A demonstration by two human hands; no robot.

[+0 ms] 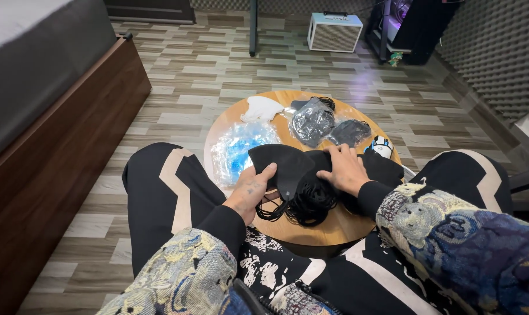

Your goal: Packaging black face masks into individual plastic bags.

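Left hand (250, 192) pinched a black face mask (282, 166) in its grip, right hand (345, 169) pressed flat on the black mask pile (311, 198), round wooden desk (276, 99), blue plastic packet (238, 149) nearby.

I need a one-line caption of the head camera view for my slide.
Seated at a round wooden table, left hand holds a black face mask while right hand rests on the black mask pile.

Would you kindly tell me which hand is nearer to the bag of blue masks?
Left. The left hand sits just below the bag of blue masks; the right hand lies farther right.
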